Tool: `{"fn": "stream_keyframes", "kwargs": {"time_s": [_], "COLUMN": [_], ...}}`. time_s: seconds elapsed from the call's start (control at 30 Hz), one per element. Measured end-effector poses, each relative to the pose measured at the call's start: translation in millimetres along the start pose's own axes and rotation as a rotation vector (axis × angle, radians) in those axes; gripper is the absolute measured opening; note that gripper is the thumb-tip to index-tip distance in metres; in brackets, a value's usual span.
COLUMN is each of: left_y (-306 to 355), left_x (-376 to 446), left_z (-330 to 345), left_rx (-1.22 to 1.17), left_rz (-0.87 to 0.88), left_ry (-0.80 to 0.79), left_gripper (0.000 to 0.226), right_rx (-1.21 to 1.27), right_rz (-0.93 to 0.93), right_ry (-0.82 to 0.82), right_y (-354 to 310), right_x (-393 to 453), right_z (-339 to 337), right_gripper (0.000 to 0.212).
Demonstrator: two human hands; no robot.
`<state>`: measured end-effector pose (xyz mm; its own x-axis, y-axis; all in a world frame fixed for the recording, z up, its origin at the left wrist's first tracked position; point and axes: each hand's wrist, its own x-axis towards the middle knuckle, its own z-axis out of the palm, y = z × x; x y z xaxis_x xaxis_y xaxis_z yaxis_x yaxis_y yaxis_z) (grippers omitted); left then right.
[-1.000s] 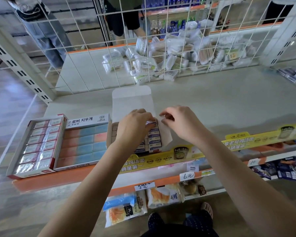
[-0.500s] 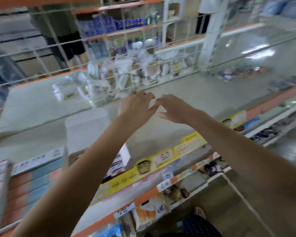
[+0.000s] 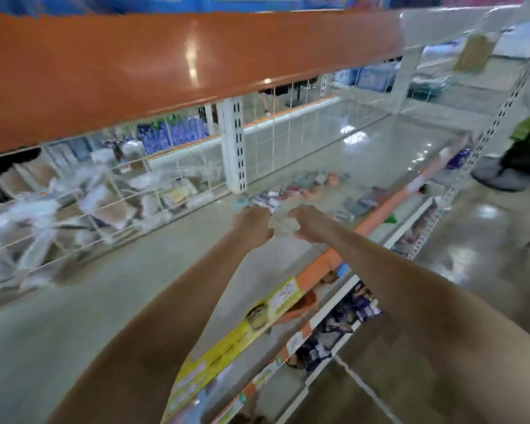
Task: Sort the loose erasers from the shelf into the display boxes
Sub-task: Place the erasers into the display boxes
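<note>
Orange gloss runs along the front lip of the upper shelf above my view, smooth enough to carry a streak of ceiling light. Below it the lower shelf is a flat, pale grey-green sheet, matte and slightly mottled, edged with an orange strip and a yellow printed label band. White wire mesh fences the back, and behind it lie crinkly clear plastic packets, too blurred for me to read.

Both my arms reach out over the shelf. My left hand is curled into a loose fist and my right hand is curled too; between them sits a small pale, crumpled-looking thing that both seem to pinch, though blur keeps me from saying what it is.

Just beyond my hands, further right along the shelf, the loose erasers lie in a scattered heap: small flat blocks and wrapped pieces in pink, teal, white and peach, edges soft with motion blur. I cannot make out any print on them.
</note>
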<state>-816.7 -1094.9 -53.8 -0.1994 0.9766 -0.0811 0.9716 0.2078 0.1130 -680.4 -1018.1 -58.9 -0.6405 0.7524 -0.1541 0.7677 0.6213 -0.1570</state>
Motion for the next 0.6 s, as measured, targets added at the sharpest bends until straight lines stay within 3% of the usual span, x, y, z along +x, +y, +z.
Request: {"fn": "stream_keyframes", "kwargs": {"time_s": [0.13,0.3,0.43,0.6], "left_y": [-2,8,7,3], "left_x": [47,71,80,76], "left_z": [5,17,22,24], "left_rx": [-0.046,-0.018,-0.133,-0.117], "left_rz": [-0.092,-0.162,-0.178,-0.198], "left_ry": [0.05,0.15,0.223,0.191], "left_gripper": [0.049,0.026,0.028,0.046], "right_rx": [0.015,0.052,0.032,0.068], "right_rz": [-0.078,-0.201,-0.228,-0.289], "right_ry": [0.075,0.152,0.223,0.214], "right_y": [23,32,34,46], "right_x": [38,81,94,100], "right_z": [-8,1,3,3], "right_gripper": [0.055,0.043,0.04,0.038]}}
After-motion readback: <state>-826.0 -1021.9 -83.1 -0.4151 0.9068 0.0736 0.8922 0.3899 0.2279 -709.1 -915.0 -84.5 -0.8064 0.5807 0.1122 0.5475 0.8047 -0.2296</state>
